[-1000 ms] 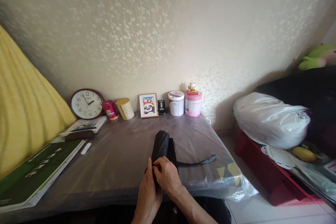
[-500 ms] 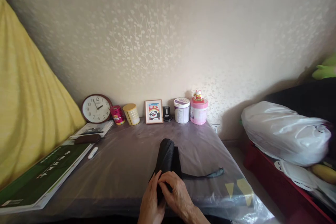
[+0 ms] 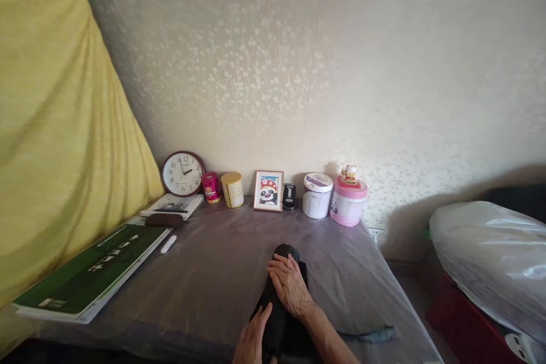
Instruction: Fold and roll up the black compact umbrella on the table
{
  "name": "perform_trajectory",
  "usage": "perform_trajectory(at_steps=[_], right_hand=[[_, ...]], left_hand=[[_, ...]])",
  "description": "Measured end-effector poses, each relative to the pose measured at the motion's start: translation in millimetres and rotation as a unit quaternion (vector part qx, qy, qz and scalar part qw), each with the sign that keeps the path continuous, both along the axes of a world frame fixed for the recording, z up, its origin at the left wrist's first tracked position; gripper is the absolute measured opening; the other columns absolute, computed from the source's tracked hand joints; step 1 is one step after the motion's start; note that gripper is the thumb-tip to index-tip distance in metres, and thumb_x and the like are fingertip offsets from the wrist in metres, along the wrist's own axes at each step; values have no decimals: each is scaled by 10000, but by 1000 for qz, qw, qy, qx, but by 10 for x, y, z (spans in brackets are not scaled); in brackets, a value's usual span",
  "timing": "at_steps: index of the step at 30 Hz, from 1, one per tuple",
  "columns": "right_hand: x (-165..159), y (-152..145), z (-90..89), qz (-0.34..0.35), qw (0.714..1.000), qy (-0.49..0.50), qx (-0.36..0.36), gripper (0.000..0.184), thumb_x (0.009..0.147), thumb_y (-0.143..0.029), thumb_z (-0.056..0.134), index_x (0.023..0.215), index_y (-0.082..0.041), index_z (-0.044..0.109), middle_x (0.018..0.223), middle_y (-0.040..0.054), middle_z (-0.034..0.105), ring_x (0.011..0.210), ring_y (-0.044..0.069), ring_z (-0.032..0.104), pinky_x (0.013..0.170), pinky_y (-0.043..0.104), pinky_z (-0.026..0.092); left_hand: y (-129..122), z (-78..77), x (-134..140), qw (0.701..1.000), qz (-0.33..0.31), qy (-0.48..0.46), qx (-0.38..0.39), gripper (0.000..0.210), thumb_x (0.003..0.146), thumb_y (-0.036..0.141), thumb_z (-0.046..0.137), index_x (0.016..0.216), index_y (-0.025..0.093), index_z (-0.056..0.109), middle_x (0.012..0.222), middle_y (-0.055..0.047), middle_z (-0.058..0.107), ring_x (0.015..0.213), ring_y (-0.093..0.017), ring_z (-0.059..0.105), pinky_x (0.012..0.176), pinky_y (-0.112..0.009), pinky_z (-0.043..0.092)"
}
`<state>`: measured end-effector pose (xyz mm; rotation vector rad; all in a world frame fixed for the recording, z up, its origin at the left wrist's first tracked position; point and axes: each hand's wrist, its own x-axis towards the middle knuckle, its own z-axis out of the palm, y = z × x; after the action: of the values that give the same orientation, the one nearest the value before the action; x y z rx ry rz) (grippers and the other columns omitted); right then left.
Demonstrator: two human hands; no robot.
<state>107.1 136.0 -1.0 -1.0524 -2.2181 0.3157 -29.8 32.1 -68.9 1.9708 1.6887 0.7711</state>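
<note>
A long black rolled-up cloth bundle point(image 3: 273, 296) lies lengthwise on the table, with a wider flat black flap point(image 3: 303, 276) along its right side. My right hand point(image 3: 290, 285) rests on top of its far end, fingers stretched together across it. Around the near end, my left hand point(image 3: 255, 335) grips the bundle, its fingers along the left side; part of this hand is cut off by the lower edge. A dark strap with a grey-green end point(image 3: 381, 334) trails out to the right beyond my right forearm.
Along the wall stand a clock point(image 3: 183, 173), a pink can point(image 3: 211, 187), a yellow-lidded can point(image 3: 232, 190), a framed panda picture point(image 3: 268, 190) and two tubs point(image 3: 318, 196). A green book point(image 3: 98, 270) and white pen-like item point(image 3: 169, 244) lie left. A plastic bag point(image 3: 490, 244) sits right.
My right hand has moved from the bundle's near part to its far end and flattened out. My left hand has slid nearer to me. The view has turned left.
</note>
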Motion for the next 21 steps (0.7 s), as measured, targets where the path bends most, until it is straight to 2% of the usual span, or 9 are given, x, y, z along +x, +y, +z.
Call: perform_trajectory(at_steps=[3,6,10,13,16,19,21], right_hand=[[5,214,-39,-7,1000,2,-2,317,914,-181,360,1001,-253,656,1069,13,663,1196,172,442,1079,438,158],[12,363,-52,-15,1000,1,-9,316,913,-192,366,952,-272,669,1034,-4,674,1183,171,450,1075,435,148],[25,510,-6,-24,999,19,-44,313,900,-196,370,909,-256,676,1030,6,673,1148,174,479,1033,388,253],[32,618,16,-50,992,68,-95,282,873,-209,393,905,-221,672,1027,40,671,1043,172,553,983,331,330],[81,698,0,-101,980,110,-132,262,856,-257,414,917,-199,662,1000,71,673,992,187,581,960,321,359],[244,700,-27,-164,961,152,-160,258,832,-293,430,924,-195,650,1021,81,662,1026,202,565,975,333,349],[405,633,-41,-209,941,190,-187,279,813,-303,421,944,-188,638,1028,87,656,1026,210,567,963,350,365]], left_hand=[[25,3,-14,999,-4,5,-33,801,567,91,475,1349,205,341,1373,-56,432,1263,-232,397,1044,-358,331],[47,-14,-37,999,-19,-6,-29,719,666,224,523,1357,201,327,1376,-74,422,1264,-257,394,1033,-401,335],[55,5,-54,999,-31,-7,-30,694,712,316,513,1362,177,314,1385,-90,404,1258,-270,398,1012,-410,346],[21,121,-36,999,-20,1,-49,747,645,206,503,1365,190,306,1391,-82,401,1244,-260,410,1000,-397,350],[-61,317,12,998,-13,-3,-66,823,568,117,468,1367,219,299,1399,-57,397,1229,-249,414,991,-386,354],[-155,499,67,998,22,-32,-45,783,605,105,433,1365,230,298,1393,-37,404,1237,-230,392,1007,-391,331],[-199,567,91,997,34,-56,-48,755,623,100,422,1358,232,308,1379,-34,420,1230,-223,395,1001,-390,337]])
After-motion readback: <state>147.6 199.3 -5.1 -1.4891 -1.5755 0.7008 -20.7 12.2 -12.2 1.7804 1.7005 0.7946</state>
